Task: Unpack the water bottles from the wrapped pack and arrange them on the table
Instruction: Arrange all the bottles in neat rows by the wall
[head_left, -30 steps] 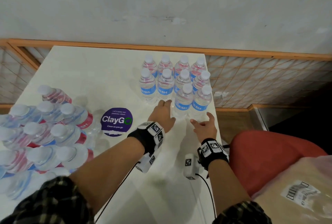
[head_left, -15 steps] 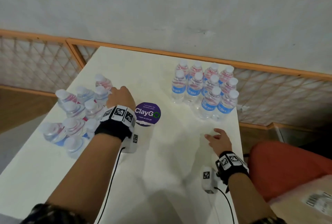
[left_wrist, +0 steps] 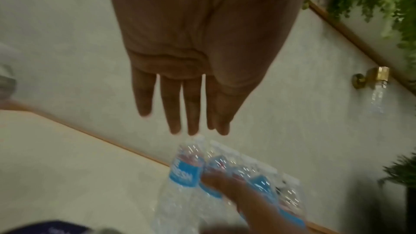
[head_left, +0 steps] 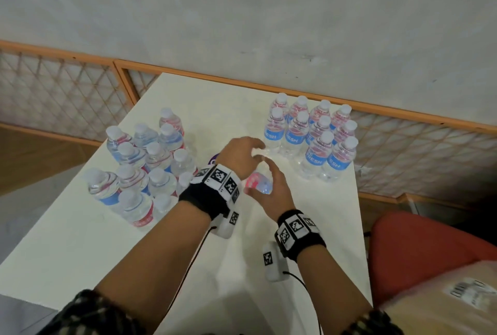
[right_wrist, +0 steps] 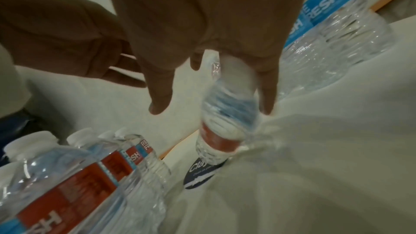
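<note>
Mid-transfer — the right hand (head_left: 271, 194) grips one bottle (head_left: 258, 185) at frame centre, fingers curled round it. The left hand (head_left: 239, 157) hovers, fingers spread. Next, I judge: stand it upright beside the rows (head_left: 312, 135) at upper right.

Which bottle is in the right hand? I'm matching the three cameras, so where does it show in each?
Head view: the held bottle sits at centre, between the two hands, gripped by the right hand.
Left wrist view: too blurred to tell it from the other bottles at the bottom.
Right wrist view: centre, hanging below the palm.
Shared landmark: the round purple sticker, partly hidden behind the left hand in the head view.
</note>
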